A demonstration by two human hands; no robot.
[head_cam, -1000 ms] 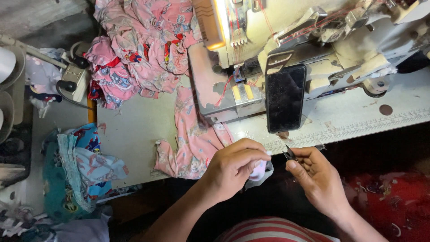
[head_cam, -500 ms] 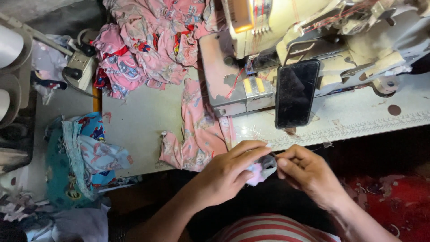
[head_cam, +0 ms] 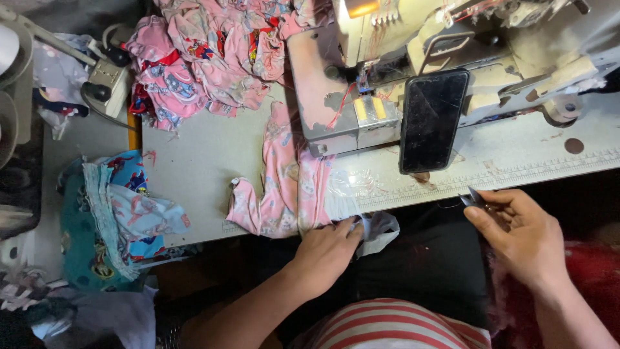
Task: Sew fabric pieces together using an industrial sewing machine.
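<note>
The grey industrial sewing machine [head_cam: 413, 71] stands at the far side of the pale tabletop [head_cam: 194, 168]. A black flat smartphone [head_cam: 431, 121] leans against its front. Left of the machine lies a heap of pink printed garments [head_cam: 206, 52]; before it, a pink printed cloth strip [head_cam: 284, 187] runs to the tabletop's near edge.

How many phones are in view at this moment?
1: a black phone with a dark screen leans against the front of the sewing machine, standing on the table, up beyond the right hand. Cloth piles could hide others.
</note>
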